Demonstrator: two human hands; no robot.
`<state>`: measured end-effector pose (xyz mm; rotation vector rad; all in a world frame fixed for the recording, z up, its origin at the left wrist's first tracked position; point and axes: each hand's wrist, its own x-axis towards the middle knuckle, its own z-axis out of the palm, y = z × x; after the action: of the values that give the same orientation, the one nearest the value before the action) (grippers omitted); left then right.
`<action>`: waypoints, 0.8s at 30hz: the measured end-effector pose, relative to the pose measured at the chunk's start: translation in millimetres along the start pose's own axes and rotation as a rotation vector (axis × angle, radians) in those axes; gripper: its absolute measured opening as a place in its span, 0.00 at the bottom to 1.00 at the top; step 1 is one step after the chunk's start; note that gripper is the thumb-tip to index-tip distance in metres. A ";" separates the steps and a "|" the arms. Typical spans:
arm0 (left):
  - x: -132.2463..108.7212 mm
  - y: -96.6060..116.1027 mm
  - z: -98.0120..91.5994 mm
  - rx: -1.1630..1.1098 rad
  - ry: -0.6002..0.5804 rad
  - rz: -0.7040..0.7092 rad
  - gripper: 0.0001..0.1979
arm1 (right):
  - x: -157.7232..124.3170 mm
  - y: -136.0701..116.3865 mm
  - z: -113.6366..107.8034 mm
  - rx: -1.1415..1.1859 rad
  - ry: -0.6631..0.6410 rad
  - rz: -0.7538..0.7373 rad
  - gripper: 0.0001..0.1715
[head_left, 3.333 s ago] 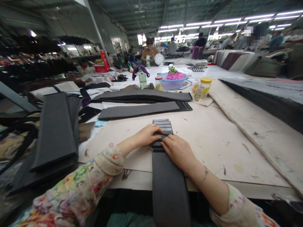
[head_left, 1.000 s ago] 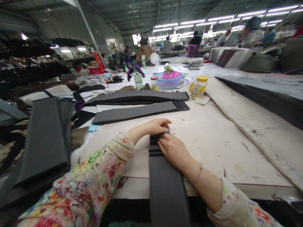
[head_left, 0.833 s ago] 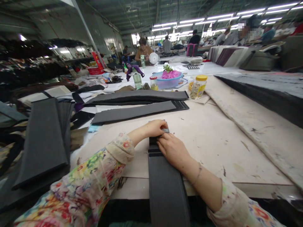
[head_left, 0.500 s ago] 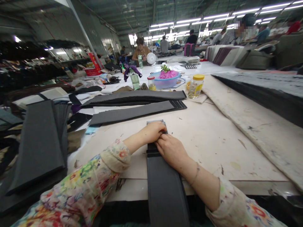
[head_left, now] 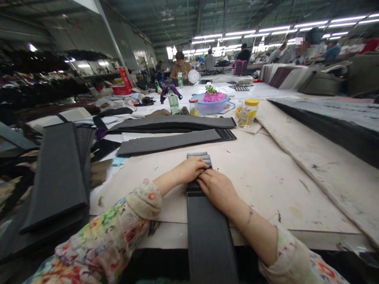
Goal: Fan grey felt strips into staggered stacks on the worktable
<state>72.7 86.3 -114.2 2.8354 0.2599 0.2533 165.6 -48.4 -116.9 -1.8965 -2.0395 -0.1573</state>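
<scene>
Strip stack: a pile of dark grey strips [head_left: 207, 228] lies lengthwise on the table [head_left: 266, 177]. Its near end hangs over the table's front edge and its far ends step out in a small fan just past the hands.
Left hand: the left hand [head_left: 191, 170] rests on the far part of the strip stack with its fingers curled down onto the stepped ends. Whether they pinch a piece cannot be told.
Right hand: the right hand [head_left: 217, 189] lies palm down and spread on the strip stack just behind the left hand, with the fingertips of the two hands meeting.
Open room: bare tabletop lies on both sides of the strip stack, wider on the right.
Right bound: a pale padded board [head_left: 319, 165] runs slantwise, well apart from the strip stack.
Far bound: long grey sheets [head_left: 177, 141] lie crosswise near the strip stack's fanned ends. A yellow-lidded jar [head_left: 248, 112] stands farther off, beyond them to the right.
Left bound: dark panels [head_left: 56, 169] are piled well left of the strip stack, past the table's side edge.
Change: half a second ago only one strip end showed past the left hand, and now several stepped ends do. A second ago the left fingers held an end raised off the pile, and now they lie low on it. The right hand has kept its place.
</scene>
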 end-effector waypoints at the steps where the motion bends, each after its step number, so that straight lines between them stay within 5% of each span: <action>1: -4.1 -2.1 -3.0 -0.025 0.015 -0.034 0.10 | 0.1 0.4 -0.5 -0.002 0.000 0.003 0.12; 10: -36.4 -13.7 -7.7 -0.207 0.131 -0.276 0.12 | 17.4 0.9 0.6 -0.069 -0.004 0.036 0.15; 24: -37.8 -11.5 -5.9 -0.046 0.117 -0.117 0.06 | 29.7 5.7 8.9 -0.095 -0.100 -0.020 0.14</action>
<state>33.2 91.1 -117.5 2.7519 0.4371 0.3952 168.4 -17.0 -116.3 -1.9776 -2.1522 -0.1702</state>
